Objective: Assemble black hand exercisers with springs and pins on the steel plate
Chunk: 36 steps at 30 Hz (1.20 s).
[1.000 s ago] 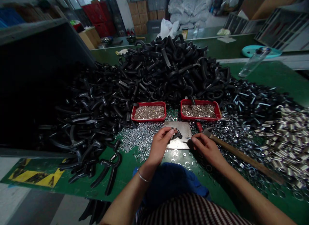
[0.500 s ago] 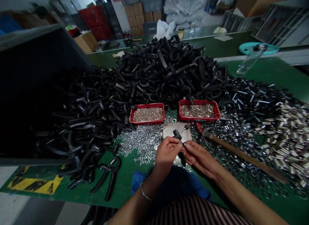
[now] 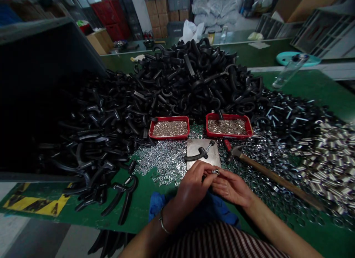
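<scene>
Steel plate [image 3: 194, 147] shows the black handle [image 3: 197, 155] turned, left hand [image 3: 192, 187] and right hand [image 3: 230, 187] pinching a metal part [image 3: 215, 172].

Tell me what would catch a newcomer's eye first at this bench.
A huge heap of black plastic handles spreads across the middle and left of the green bench, behind two red trays of small metal parts. To the right lie silver metal sleeves and a wooden-handled hammer. At front centre, the left hand and right hand pinch a small metal piece before a steel plate.
</scene>
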### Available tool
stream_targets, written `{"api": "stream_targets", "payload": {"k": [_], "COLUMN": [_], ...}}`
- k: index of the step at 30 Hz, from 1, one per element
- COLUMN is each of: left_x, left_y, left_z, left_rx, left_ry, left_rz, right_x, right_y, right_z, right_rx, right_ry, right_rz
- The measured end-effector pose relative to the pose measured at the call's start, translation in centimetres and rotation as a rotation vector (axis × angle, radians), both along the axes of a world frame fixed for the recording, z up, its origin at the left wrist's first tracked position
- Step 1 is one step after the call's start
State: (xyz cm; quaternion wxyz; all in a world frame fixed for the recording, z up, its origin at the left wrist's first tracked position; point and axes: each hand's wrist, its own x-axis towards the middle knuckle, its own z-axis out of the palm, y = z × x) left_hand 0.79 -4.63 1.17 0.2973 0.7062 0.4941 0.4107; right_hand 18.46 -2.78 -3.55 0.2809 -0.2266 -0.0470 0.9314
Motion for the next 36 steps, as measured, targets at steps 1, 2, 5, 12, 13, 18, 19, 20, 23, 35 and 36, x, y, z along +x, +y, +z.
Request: {"api": "stream_targets", "payload": {"k": [1, 2, 5, 12, 13, 18, 19, 20, 23, 35, 36], "left_x": [0.0, 0.1, 0.0, 0.6, 0.7, 0.8, 0.7, 0.6, 0.6, 2.8, 2.8], "left_y": [-0.1, -0.2, -0.3, -0.8, -0.7, 0.2, 0.3, 0.4, 0.3, 2.2, 2.5], "left_z": [0.0, 0.0, -0.1, -0.3, -0.4, -1.1, -1.2, -1.3, -1.2, -0.6, -0.8], "left_rx": [0.01, 0.013, 0.005, -0.224, -0.322, -0.438, -0.326, -0.218, -0.175, -0.633, -0.742], "left_ry": [0.01, 0.016, 0.035, -0.065, -0.174, -0.457, -0.375, -0.282, -0.16, -0.278, -0.295], "left_rz": [-0.001, -0.001, -0.005, 0.049, 0.045, -0.066, -0.04, -0.012, -0.003, -0.181, -0.27], "right_x": [0.1, 0.1, 0.3, -0.2, -0.3, -1.2, -1.3, -1.3, -0.3, 4.1, 4.6], "right_y": [0.0, -0.1, -0.2, -0.8, -0.8, -0.4, -0.2, 0.0, 0.4, -3.7, -4.1], "right_z": [-0.2, -0.5, -1.1, 0.4, 0.7, 1.5, 1.5, 1.5, 1.4, 0.1, 0.1], "right_rx": [0.001, 0.002, 0.006, 0.258, 0.287, 0.307, 0.354, 0.419, 0.605, 0.587, 0.556], "right_ry": [0.013, 0.021, 0.016, -0.136, -0.148, -0.144, -0.175, -0.212, -0.275, -0.195, -0.203], "right_rz": [-0.003, -0.004, -0.01, -0.23, -0.255, -0.223, -0.26, -0.313, -0.393, 0.033, -0.017]}}
